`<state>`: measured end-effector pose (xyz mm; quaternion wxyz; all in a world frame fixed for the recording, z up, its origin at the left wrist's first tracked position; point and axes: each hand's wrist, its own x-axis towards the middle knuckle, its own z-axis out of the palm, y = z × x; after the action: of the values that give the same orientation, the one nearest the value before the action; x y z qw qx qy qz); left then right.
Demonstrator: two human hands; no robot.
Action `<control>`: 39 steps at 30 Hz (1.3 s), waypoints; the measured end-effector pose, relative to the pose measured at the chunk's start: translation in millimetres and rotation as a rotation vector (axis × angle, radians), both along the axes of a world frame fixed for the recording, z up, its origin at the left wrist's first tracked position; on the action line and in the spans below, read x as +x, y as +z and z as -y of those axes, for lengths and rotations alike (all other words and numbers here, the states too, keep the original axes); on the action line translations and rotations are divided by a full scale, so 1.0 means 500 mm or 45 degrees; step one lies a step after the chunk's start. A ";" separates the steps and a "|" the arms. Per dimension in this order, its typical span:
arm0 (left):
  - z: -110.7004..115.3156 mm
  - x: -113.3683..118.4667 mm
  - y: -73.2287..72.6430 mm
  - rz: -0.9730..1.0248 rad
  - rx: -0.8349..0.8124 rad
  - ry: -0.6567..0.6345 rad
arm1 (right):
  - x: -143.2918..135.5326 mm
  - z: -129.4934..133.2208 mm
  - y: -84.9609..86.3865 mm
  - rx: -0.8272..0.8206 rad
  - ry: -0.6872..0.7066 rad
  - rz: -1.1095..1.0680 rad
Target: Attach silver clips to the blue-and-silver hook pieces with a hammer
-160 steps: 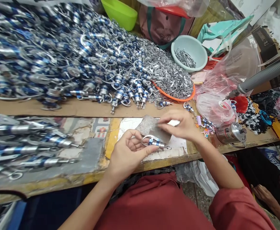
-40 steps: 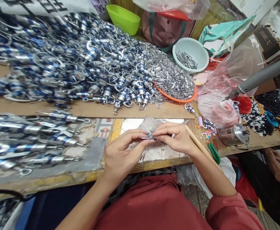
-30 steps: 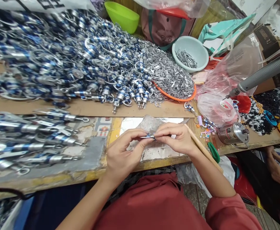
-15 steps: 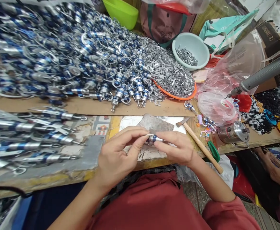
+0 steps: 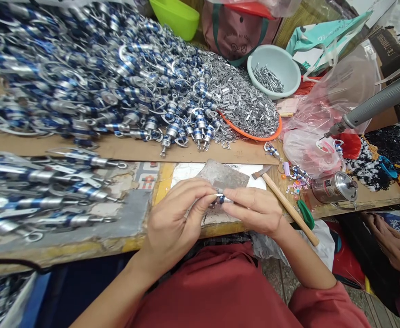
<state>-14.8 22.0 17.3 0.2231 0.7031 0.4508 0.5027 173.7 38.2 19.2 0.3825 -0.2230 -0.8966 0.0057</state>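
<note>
A small blue-and-silver metal fitting [image 5: 223,199] is between my two hands, above the front edge of the worktable. My left hand [image 5: 177,216] pinches a thin, pale part at the fitting's left end with thumb and forefinger. From the other side, my right hand [image 5: 256,208] grips its barrel, and the fingers cover much of it. Just behind lies a worn grey metal block [image 5: 222,174] on a white patch of the table. A hammer [image 5: 290,209] with a wooden handle rests to the right of my right hand.
Similar fittings form a large heap [image 5: 100,77] at the back left; more lie in a row [image 5: 59,196] at left. Small metal links [image 5: 251,109] fill an orange-rimmed tray. A bowl [image 5: 290,68] holds pins. A grey power tool [image 5: 374,107] hangs at right, above a metal pot [image 5: 333,190].
Both hands keep hold of the fitting, with the right fingers shifted slightly and covering more of its right end. The view has moved a little.
</note>
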 end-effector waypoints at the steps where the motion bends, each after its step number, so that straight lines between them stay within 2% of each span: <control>1: 0.001 0.000 0.000 0.013 -0.007 -0.007 | -0.001 0.001 -0.003 -0.029 -0.006 -0.039; 4: 0.004 -0.002 -0.002 0.122 -0.131 -0.055 | -0.006 0.005 -0.010 -0.182 -0.020 -0.172; 9: 0.011 0.004 -0.012 0.573 -0.786 -0.006 | -0.020 0.013 -0.005 -0.461 -0.090 -0.395; 12: 0.019 0.019 -0.014 0.836 -0.994 -0.045 | -0.025 0.018 -0.006 -0.615 -0.193 -0.523; 16: 0.025 0.044 -0.015 0.967 -1.005 -0.019 | -0.023 0.029 -0.010 -0.770 -0.289 -0.494; 18: 0.025 0.053 -0.020 1.008 -1.030 -0.002 | -0.013 0.033 -0.010 -0.783 -0.313 -0.430; 23: 0.016 0.055 -0.030 1.080 -1.092 -0.043 | 0.048 0.024 -0.020 -0.453 -0.523 -0.327; 27: 0.006 0.047 -0.033 1.034 -1.099 -0.079 | 0.080 0.004 -0.060 -0.586 -0.403 -0.010; 32: -0.003 0.037 -0.037 1.013 -1.116 -0.120 | 0.059 -0.004 -0.106 -0.487 -0.510 -0.111; 35: -0.008 0.029 -0.036 0.983 -1.168 -0.130 | 0.044 0.002 -0.115 -0.489 -0.582 -0.145; 39: -0.011 0.018 -0.029 0.962 -1.219 -0.107 | 0.030 0.016 -0.117 -0.464 -0.580 -0.159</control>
<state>-5.6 27.8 2.8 0.6783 0.3150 0.4883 0.4497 188.5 30.4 -39.2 0.3821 -0.4827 -0.7824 0.0944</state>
